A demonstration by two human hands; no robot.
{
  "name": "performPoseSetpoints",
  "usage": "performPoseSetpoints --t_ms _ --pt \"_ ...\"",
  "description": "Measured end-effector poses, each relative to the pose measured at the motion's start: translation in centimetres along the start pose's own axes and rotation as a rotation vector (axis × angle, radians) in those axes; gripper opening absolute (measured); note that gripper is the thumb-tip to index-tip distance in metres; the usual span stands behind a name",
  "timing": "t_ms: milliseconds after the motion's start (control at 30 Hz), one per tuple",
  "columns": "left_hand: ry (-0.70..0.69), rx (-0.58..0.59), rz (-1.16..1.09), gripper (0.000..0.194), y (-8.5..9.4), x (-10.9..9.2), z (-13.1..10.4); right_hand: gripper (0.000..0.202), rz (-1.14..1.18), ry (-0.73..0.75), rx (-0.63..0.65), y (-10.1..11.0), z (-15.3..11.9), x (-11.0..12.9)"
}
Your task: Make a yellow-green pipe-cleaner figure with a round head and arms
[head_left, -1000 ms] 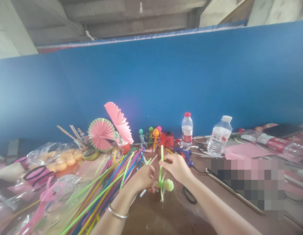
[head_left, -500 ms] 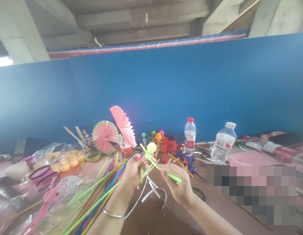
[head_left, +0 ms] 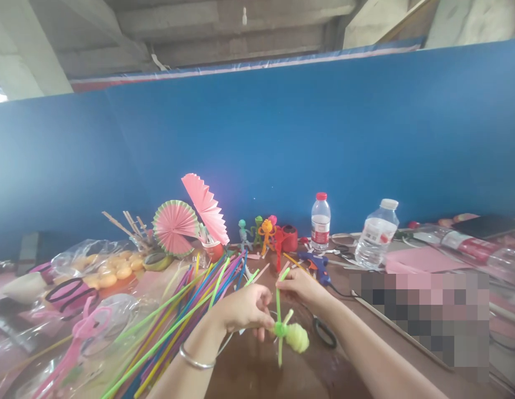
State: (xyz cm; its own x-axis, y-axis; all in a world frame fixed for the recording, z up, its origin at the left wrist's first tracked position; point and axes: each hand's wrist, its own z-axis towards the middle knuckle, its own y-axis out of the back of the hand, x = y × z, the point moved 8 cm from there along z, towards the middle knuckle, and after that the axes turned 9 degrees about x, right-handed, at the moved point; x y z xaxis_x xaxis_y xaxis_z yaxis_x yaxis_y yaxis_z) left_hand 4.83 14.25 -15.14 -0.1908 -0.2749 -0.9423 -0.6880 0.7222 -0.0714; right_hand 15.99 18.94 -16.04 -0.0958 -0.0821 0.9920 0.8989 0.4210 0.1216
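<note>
Left hand [head_left: 244,310] pinches closed on the fuzzy green pipe-cleaner figure with yellow pom-pom head [head_left: 288,331]; right hand [head_left: 301,285] grips its upright stem, pom-pom pointing right.

A pixelated block [head_left: 423,316] masks the lower right of the counter [head_left: 261,371]; both forearms run off the bottom edge, and the far-right bottle [head_left: 473,246] blurs into the frame's edge.

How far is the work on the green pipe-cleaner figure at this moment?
Done: a yellow-green pompom already sits on the green pipe cleaner, with short twisted arms beside it. In hand: the left hand pinches the twist, the right hand holds the upper end. Left: the long straight ends remain unshaped, unlike the finished figures standing at the back.
</note>
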Motion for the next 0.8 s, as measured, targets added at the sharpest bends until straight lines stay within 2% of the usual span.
performPoseSetpoints --t_ms 100,167,233,367,433,500,667,800 --pt "0.046 -0.097 0.053 0.026 0.5 2.1 1.5 0.007 -0.166 0.039 -0.053 0.3 -0.6 1.9" --pt "0.002 -0.212 0.058 0.022 1.1 2.4 2.0 0.005 -0.261 0.107 -0.132 0.0 -1.4 3.6" --pt "-0.080 -0.334 0.037 0.019 1.9 1.9 2.0 0.011 -0.332 0.171 -0.175 -1.0 -2.3 5.1" --pt "-0.263 -0.543 -0.049 0.022 3.9 -0.1 0.8 0.018 -0.407 0.320 -0.143 -3.8 -3.5 6.7" --pt "-0.334 -0.583 -0.103 0.027 4.7 -1.1 0.1 0.017 -0.403 0.375 -0.117 -4.5 -3.7 6.7" --pt "-0.388 -0.582 -0.153 0.031 5.3 -2.0 -0.6 0.017 -0.372 0.397 -0.124 -4.4 -3.7 6.4" --pt "-0.466 -0.612 -0.188 0.032 6.8 -3.4 -2.2 0.014 -0.218 0.296 -0.268 -1.6 -3.1 4.6" --pt "-0.482 -0.617 -0.142 0.032 6.8 -4.0 -2.8 0.013 -0.080 0.215 -0.285 -0.4 -2.3 3.0"
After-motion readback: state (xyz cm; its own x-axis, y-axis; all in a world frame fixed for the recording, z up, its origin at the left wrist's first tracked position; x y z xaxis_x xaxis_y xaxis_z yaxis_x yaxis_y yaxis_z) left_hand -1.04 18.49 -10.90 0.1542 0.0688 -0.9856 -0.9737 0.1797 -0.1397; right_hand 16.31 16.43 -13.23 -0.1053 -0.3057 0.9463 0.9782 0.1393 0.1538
